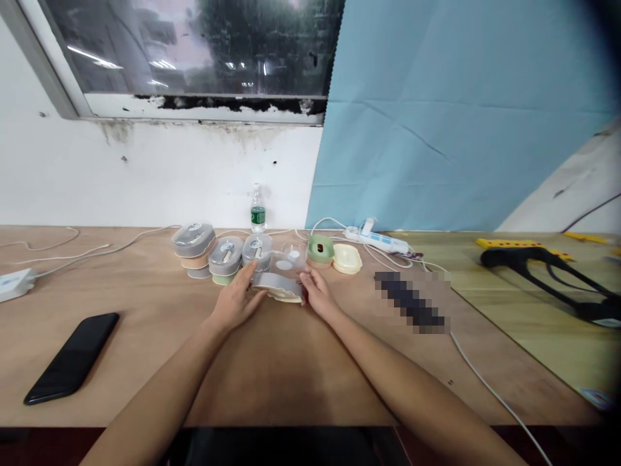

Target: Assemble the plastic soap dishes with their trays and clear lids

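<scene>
Both my hands hold one small cream container with a grey see-through lid [277, 286] on the wooden table [291, 369]. My left hand [237, 299] grips its left end, fingers curled round it. My right hand [315, 292] grips its right end. Behind it stand three stacked lidded containers [194, 244] [226, 257] [257, 251], a clear lid [289, 259], a green container [321, 250] and a cream lid [347, 258].
A black phone [72, 366] lies at the left. A small water bottle [258, 210] stands by the wall. A white power strip [377, 241] with cables lies at the right, a white adapter [14, 285] at far left. A black frame [543, 272] rests on the right-hand table.
</scene>
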### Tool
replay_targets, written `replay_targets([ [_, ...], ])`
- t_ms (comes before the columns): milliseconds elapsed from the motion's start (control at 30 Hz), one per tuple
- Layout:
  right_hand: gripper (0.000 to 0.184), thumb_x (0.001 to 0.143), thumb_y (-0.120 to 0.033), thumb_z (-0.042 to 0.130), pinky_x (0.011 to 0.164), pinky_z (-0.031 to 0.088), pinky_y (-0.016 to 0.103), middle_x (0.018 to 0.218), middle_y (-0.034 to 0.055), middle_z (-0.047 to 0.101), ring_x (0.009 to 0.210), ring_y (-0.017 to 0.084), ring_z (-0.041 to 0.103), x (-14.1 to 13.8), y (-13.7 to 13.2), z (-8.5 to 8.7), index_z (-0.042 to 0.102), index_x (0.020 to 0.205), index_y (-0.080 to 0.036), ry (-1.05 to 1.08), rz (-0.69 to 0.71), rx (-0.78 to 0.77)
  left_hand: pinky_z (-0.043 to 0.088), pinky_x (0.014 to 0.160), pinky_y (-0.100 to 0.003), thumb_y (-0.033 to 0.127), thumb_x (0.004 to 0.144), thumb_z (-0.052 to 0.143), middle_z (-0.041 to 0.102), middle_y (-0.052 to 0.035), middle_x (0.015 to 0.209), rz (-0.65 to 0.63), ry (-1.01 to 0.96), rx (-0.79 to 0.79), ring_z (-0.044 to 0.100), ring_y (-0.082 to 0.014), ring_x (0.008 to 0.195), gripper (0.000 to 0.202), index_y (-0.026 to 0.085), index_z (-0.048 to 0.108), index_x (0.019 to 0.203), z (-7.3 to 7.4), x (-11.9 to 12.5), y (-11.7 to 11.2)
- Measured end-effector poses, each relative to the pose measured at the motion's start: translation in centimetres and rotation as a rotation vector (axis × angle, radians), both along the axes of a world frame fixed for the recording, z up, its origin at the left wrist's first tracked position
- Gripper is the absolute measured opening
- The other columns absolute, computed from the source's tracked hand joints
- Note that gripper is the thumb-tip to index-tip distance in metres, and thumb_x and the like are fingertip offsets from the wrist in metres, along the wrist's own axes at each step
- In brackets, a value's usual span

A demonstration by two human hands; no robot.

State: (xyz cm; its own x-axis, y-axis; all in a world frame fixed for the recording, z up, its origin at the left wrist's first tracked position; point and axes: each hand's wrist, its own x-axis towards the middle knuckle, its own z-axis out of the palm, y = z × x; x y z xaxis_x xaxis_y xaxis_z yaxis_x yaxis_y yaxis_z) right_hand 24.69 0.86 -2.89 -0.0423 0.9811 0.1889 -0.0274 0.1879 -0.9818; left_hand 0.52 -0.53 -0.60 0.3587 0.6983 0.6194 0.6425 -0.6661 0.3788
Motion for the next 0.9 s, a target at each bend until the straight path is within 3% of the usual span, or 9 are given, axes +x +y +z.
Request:
replay_targets([
  [100, 0.039, 0.081, -0.059, 0.053, 0.029, 0.032, 0.021, 0.069, -0.0035, 0.063, 0.031, 0.007, 0.042, -0.1, 0.6, -0.1, 0.051, 0.092, -0.022, 0.146, -0.091, -0.108, 0.053, 0.075, -0.032, 0.037, 0.089, 0.054, 0.062, -0.0111, 0.117, -0.034, 0.033, 0.012, 0.063, -0.0191, 0.087, 0.056, 0.021, 0.036, 0.139, 0.0, -0.2, 0.0],
  [200, 0.033, 0.079, -0.051, 0.058, 0.029, 0.032, 0.019, 0.065, -0.0049, 0.061, 0.031, 0.007, 0.044, -0.1, 1.0, -0.1, 0.052, 0.093, -0.022, 0.208, -0.108, -0.224, 0.051, 0.073, -0.030, 0.038, 0.089, 0.053, 0.066, -0.0083, 0.100, -0.058, 0.055, 0.026, 0.063, -0.0188, 0.085, 0.041, 0.019, 0.050, 0.125, 0.3, -0.3, -0.1],
  [367, 0.024, 0.079, -0.041, 0.060, 0.029, 0.030, 0.018, 0.071, -0.0026, 0.065, 0.032, 0.006, 0.044, -0.2, 1.8, 0.1, 0.051, 0.091, -0.022, 0.257, -0.107, -0.300, 0.050, 0.069, -0.029, 0.041, 0.087, 0.055, 0.067, -0.0069, 0.093, -0.051, 0.055, -0.001, 0.064, -0.0180, 0.078, 0.039, 0.018, 0.055, 0.119, 0.5, -0.2, -0.2],
  [533, 0.028, 0.078, -0.045, 0.060, 0.030, 0.028, 0.019, 0.089, 0.0013, 0.071, 0.034, 0.005, 0.041, -0.7, 3.3, 0.4, 0.045, 0.085, -0.023, 0.235, -0.138, -0.245, 0.051, 0.070, -0.029, 0.042, 0.087, 0.055, 0.069, -0.0074, 0.096, -0.025, 0.066, -0.011, 0.065, -0.0183, 0.078, 0.039, 0.018, 0.056, 0.117, 0.5, -0.2, -0.2],
  [667, 0.032, 0.075, -0.043, 0.062, 0.037, 0.034, 0.021, 0.096, 0.0010, 0.071, 0.039, 0.006, 0.042, -0.8, 3.8, 0.3, 0.048, 0.097, -0.024, 0.204, -0.126, -0.201, 0.051, 0.070, -0.029, 0.043, 0.086, 0.055, 0.069, -0.0075, 0.095, -0.024, 0.086, 0.002, 0.065, -0.0188, 0.079, 0.038, 0.018, 0.057, 0.116, 0.5, -0.3, -0.2],
  [767, 0.040, 0.074, -0.041, 0.064, 0.045, 0.041, 0.024, 0.091, 0.0007, 0.071, 0.048, 0.010, 0.052, -0.8, 3.7, -0.2, 0.049, 0.107, -0.024, 0.136, -0.087, -0.165, 0.050, 0.068, -0.029, 0.043, 0.086, 0.055, 0.069, -0.0074, 0.094, -0.020, 0.093, 0.014, 0.066, -0.0190, 0.078, 0.039, 0.017, 0.057, 0.116, 0.4, -0.3, -0.2],
  [900, 0.035, 0.075, -0.043, 0.063, 0.059, 0.047, 0.028, 0.078, 0.0003, 0.068, 0.064, 0.015, 0.060, -0.8, 3.5, -1.1, 0.056, 0.101, -0.021, -0.004, -0.079, -0.056, 0.050, 0.068, -0.029, 0.043, 0.086, 0.056, 0.069, -0.0073, 0.094, -0.013, 0.084, 0.016, 0.066, -0.0191, 0.078, 0.040, 0.017, 0.057, 0.116, 0.4, -0.3, -0.2],
])
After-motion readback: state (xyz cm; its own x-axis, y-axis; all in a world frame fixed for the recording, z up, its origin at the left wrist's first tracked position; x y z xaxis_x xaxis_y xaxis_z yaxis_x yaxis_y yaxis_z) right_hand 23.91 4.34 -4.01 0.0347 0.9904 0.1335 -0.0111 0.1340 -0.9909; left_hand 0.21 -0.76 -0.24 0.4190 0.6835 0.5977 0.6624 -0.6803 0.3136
